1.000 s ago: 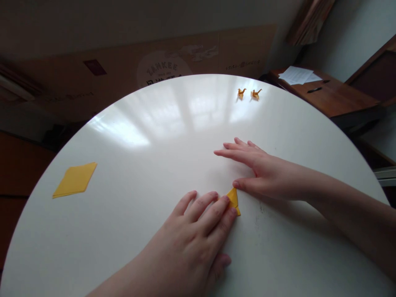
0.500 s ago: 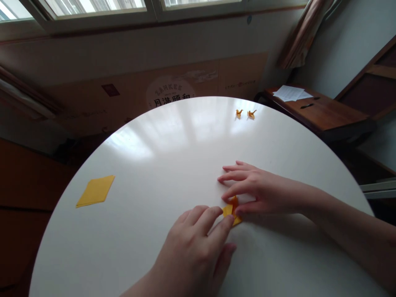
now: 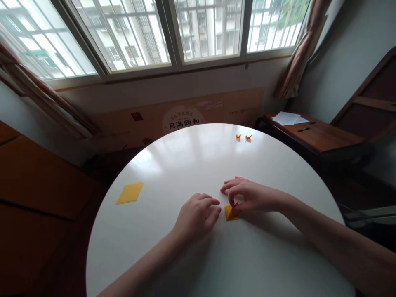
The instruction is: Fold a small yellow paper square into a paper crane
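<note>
A small folded piece of yellow origami paper (image 3: pixel 229 213) lies on the white round table (image 3: pixel 266 251). My right hand (image 3: pixel 249 194) pinches a flap of it between thumb and index finger, at its upper right edge. Just left of the paper, my left hand (image 3: pixel 198 212) rests over the table with thumb and fingers apart, touching nothing that I can see. Two small folded paper cranes, a left one (image 3: pixel 238 137) and a right one (image 3: pixel 248 139), stand near the table's far edge.
A stack of yellow paper squares (image 3: pixel 130 193) lies on the table's left side. Beyond the far right edge, a wooden side table (image 3: pixel 328 134) bears white sheets (image 3: pixel 287 118) and a dark pen (image 3: pixel 303 129). Barred windows (image 3: pixel 207 29) and curtains fill the back.
The view has tilted up, showing more window. My left hand has let go of the folded paper and drawn off to the left. My right thumb and index finger have closed on a flap.
</note>
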Demonstrator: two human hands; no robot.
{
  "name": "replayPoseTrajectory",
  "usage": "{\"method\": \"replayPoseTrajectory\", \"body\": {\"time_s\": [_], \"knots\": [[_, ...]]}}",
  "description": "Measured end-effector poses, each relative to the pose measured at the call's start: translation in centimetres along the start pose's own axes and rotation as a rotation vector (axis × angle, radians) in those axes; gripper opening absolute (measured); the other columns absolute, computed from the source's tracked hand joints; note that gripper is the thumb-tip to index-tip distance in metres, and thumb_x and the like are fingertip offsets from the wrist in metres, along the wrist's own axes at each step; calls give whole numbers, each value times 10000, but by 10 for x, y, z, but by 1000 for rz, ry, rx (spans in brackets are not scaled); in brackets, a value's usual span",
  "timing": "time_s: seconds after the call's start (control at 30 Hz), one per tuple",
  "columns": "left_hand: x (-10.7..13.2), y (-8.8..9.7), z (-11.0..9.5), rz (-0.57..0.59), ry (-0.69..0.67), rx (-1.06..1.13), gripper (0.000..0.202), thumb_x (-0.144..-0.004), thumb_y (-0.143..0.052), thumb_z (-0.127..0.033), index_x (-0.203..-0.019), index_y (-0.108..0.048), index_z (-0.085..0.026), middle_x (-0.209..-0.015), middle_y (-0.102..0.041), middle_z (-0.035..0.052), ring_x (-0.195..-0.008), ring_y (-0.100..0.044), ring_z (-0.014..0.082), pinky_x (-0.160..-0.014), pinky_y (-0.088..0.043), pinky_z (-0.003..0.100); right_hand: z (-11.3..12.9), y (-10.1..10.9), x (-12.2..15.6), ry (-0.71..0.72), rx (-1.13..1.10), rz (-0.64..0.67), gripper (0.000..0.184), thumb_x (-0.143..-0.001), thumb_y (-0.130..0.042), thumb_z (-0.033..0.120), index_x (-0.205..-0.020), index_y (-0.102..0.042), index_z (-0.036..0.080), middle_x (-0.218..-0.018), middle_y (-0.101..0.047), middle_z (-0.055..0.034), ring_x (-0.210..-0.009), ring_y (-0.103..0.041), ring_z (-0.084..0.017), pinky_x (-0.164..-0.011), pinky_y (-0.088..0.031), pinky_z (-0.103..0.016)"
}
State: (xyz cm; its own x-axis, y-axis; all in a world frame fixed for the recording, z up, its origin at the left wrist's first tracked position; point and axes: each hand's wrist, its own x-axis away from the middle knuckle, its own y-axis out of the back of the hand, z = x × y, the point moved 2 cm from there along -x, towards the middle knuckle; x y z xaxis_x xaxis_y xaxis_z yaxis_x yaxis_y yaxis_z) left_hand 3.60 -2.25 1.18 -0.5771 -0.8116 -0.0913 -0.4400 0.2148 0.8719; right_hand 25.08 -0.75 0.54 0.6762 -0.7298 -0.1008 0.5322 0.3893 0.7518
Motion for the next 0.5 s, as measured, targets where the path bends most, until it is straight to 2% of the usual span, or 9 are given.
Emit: {"method": "replayPoseTrajectory", "body": {"time_s": [0.13,0.27,0.33,0.4,0.5], "knots": [[-7,7,5,61,120,108,301,-903,-565,-364,-1054,-770,-202,-992,-763,80,-944,-685,267,-797,-518,347,3,7,-2,-94,-189,8,128,-816,-756,317,-817,-719,194,-1142,-709,-71,-1123,-625,-273,-986,-447,-379],[-14,21,2,126,143,363,327,-887,-593,-421,-1037,-774,-194,-994,-774,67,-900,-693,246,-772,-517,322,11,15,-8,-228,-443,-77,192,-815,-749,346,-871,-692,171,-918,-737,-67,-880,-682,-225,-784,-516,-334],[-18,26,1,85,152,483,319,-876,-603,-415,-995,-773,-173,-929,-773,67,-814,-685,223,-690,-521,297,15,17,-14,-247,-562,-152,233,-796,-768,364,-836,-667,158,-826,-723,-59,-783,-672,-201,-697,-512,-307],[-22,28,2,-11,191,562,318,-857,-614,-411,-935,-761,-141,-833,-752,76,-698,-652,200,-574,-504,274,19,17,-21,-230,-636,-204,260,-782,-784,371,-806,-650,150,-795,-720,-59,-732,-660,-184,-662,-506,-295],[-25,24,7,-151,257,682,314,-831,-627,-407,-865,-737,-115,-709,-698,68,-604,-601,173,-485,-478,251,22,14,-30,-261,-697,-253,286,-778,-794,365,-887,-640,151,-827,-744,-72,-723,-672,-182,-662,-517,-303]]}}
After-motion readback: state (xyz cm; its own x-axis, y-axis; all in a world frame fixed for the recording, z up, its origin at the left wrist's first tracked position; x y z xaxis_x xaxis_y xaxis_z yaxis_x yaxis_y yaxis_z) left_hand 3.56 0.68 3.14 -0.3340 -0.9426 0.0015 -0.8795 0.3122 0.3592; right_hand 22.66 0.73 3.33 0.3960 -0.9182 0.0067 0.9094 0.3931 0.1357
